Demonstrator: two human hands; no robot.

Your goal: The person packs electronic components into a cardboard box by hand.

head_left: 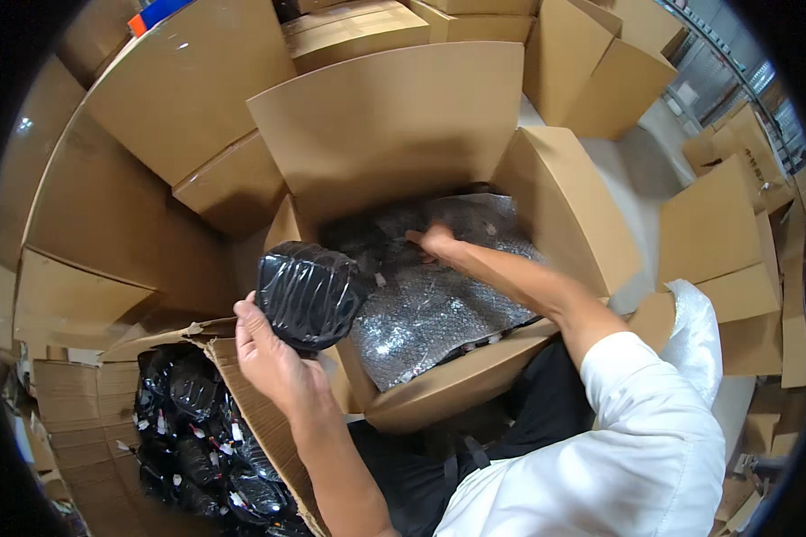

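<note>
My left hand (278,358) grips a black bundle (309,291) wrapped in shiny clear plastic, holding it up over the near left corner of an open cardboard box (461,380). Inside that box a sheet of bubble wrap (439,309) lies over dark contents. My right hand (436,243) reaches into the box at the far side of the sheet, beside dark wrapped packages (385,224). Its fingers are apart and look free of any object, though their tips are partly hidden.
At lower left, a torn-edged carton (81,421) holds several black wrapped bundles (197,456) with small white tags. Tall cardboard boxes (188,89) crowd the left and back. More open cartons (716,233) stand at right, near a roll of clear wrap (697,340).
</note>
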